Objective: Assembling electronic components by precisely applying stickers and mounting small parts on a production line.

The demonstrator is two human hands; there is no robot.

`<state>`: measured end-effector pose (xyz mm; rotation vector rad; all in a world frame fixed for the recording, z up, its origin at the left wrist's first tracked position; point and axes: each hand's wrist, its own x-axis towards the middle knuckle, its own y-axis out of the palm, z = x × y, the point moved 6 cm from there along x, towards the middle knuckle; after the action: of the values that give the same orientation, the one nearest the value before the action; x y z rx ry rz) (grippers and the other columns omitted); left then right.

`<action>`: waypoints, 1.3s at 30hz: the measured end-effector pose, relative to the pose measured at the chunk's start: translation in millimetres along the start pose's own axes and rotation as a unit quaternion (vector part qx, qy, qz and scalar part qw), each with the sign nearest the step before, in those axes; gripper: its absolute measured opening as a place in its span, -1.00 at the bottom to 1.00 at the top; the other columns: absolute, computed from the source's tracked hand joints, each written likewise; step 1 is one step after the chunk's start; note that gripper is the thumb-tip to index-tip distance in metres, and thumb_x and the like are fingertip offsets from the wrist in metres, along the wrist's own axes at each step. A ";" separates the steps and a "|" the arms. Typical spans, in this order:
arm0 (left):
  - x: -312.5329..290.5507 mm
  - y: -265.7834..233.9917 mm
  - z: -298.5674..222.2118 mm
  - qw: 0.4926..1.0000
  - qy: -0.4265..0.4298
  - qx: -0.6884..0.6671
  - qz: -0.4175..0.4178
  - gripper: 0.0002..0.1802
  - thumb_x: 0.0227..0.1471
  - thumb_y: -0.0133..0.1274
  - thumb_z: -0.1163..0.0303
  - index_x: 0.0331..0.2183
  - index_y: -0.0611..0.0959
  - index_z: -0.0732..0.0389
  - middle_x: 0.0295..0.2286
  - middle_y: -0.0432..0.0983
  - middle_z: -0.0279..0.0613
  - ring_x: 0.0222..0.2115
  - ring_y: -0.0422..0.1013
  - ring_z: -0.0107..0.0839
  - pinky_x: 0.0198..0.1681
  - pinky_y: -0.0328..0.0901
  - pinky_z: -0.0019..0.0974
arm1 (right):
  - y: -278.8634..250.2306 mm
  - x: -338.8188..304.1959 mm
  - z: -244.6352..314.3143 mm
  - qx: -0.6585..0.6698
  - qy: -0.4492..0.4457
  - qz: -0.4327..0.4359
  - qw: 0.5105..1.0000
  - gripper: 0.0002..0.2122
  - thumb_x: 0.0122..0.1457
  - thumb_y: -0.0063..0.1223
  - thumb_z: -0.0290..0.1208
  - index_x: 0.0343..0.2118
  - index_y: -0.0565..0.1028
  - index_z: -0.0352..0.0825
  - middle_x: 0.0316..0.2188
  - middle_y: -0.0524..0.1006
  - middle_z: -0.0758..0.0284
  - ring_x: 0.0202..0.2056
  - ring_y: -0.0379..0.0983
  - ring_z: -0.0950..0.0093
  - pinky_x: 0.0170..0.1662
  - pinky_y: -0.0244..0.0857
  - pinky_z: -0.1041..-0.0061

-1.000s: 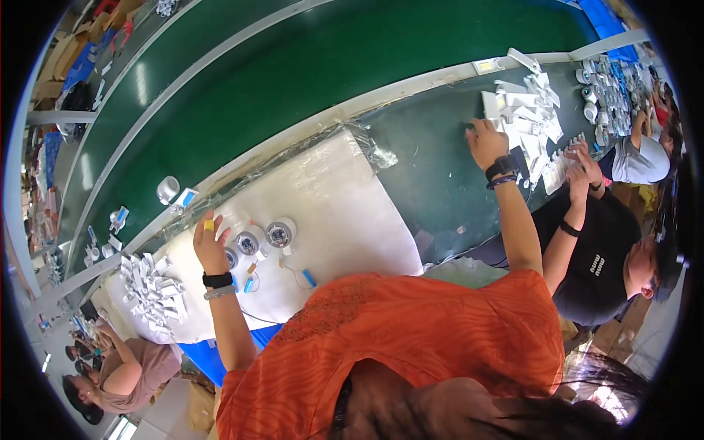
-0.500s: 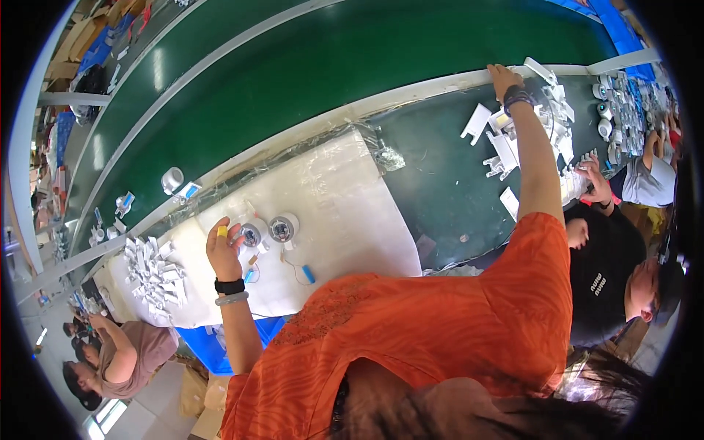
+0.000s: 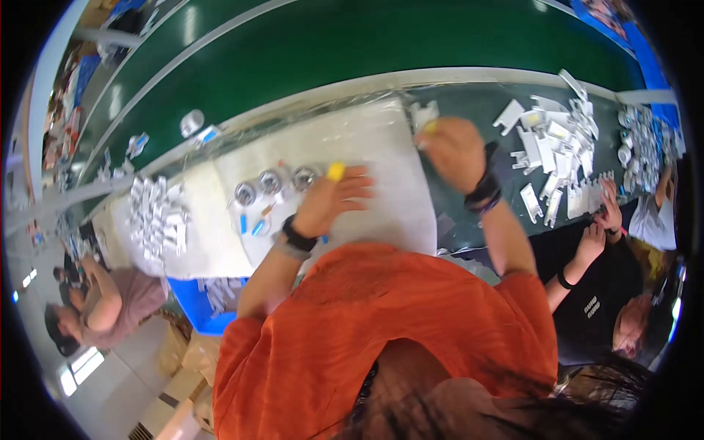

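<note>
White plastic part (image 3: pixel 424 114), pale and blurred, showed at the fingertips of the right hand (image 3: pixel 456 155), just beyond the right edge of a white sheet (image 3: pixel 392 165). That hand's fingers were curled, but the blur made it impossible to tell whether they gripped the part. The left hand (image 3: pixel 330 196) was open above the sheet, fingers extended, a yellow band (image 3: pixel 336 171) on one finger. Just beside it stood three round housings (image 3: pixel 271 181) in a row. A heap of white brackets (image 3: pixel 550 150) lay right of the right hand.
</note>
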<state>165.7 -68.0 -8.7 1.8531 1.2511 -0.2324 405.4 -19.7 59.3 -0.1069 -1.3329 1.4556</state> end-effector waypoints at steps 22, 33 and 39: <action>-60.6 -23.1 33.5 0.977 0.185 0.010 -0.104 -0.44 0.26 -0.28 -0.03 0.03 0.39 0.23 -0.25 0.41 -0.26 -0.28 0.32 -0.53 -0.20 0.27 -0.41 | 65.3 0.2 204.9 0.005 -0.102 0.129 0.986 -0.83 -0.17 0.15 -0.49 -0.42 0.52 -0.23 -0.49 0.42 0.40 -0.44 0.41 0.41 -0.24 0.25 0.40; -83.3 -47.3 42.4 0.993 0.097 0.022 -0.065 -0.39 0.24 -0.33 -0.15 -0.05 0.45 0.20 -0.46 0.40 -0.27 -0.55 0.33 -0.54 -0.68 0.27 -0.45 | 89.7 10.3 180.6 0.144 0.039 0.219 0.964 -0.91 -0.10 0.19 -0.38 -0.55 0.51 -0.22 -0.57 0.45 0.33 -0.52 0.46 0.34 -0.44 0.32 0.37; -123.4 -124.5 32.8 0.969 0.184 -0.007 -0.167 -0.59 0.19 -0.17 0.08 -0.19 0.53 0.23 -0.44 0.46 -0.29 -0.48 0.42 -0.54 -0.58 0.39 -0.39 | 122.6 -22.5 82.0 -0.066 0.255 0.276 0.924 -0.91 0.09 0.04 -0.38 -0.41 0.50 -0.26 -0.44 0.57 0.19 -0.42 0.53 0.20 -0.37 0.41 0.30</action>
<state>13.3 -159.1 -26.4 1.7132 1.8196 -0.0588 282.1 -59.4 -14.7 -0.9521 -0.9958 1.6393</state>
